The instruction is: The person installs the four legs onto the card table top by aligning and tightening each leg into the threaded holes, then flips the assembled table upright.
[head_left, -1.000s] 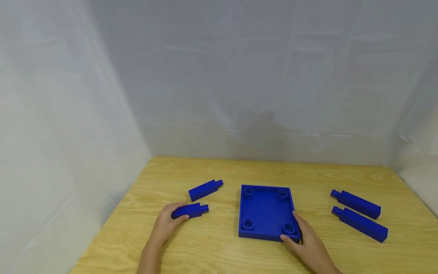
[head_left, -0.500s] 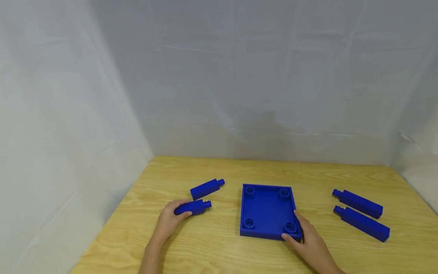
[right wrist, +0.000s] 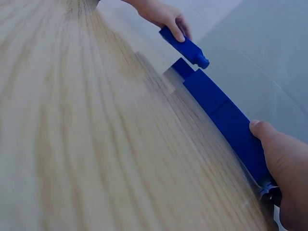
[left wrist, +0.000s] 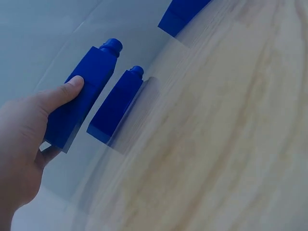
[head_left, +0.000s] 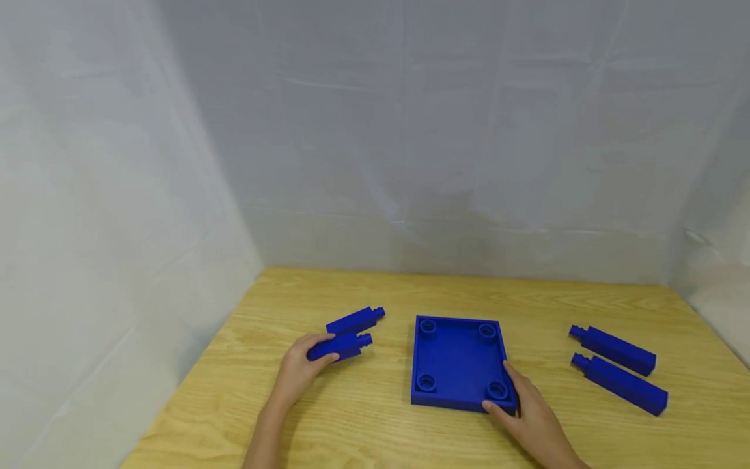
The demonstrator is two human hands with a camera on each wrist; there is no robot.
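Observation:
A blue square base (head_left: 457,357) with a round socket in each corner lies on the wooden table (head_left: 375,423). My right hand (head_left: 508,391) grips its near right corner, thumb on the front edge; in the right wrist view the right hand (right wrist: 284,161) holds the base wall (right wrist: 224,113). My left hand (head_left: 319,350) holds a short blue peg (head_left: 346,346) by its blunt end, just off the table. A second short peg (head_left: 355,320) lies right behind it. In the left wrist view the left hand (left wrist: 29,134) grips the held peg (left wrist: 82,98) beside the lying peg (left wrist: 117,106).
Two longer blue pegs (head_left: 612,350) (head_left: 621,384) lie side by side at the right of the table. White cloth walls close in the back and both sides. Bare wood shows between the base and the right pegs.
My left hand has carried its peg up and to the right, closer to the second short peg. The right hand and the base have stayed put.

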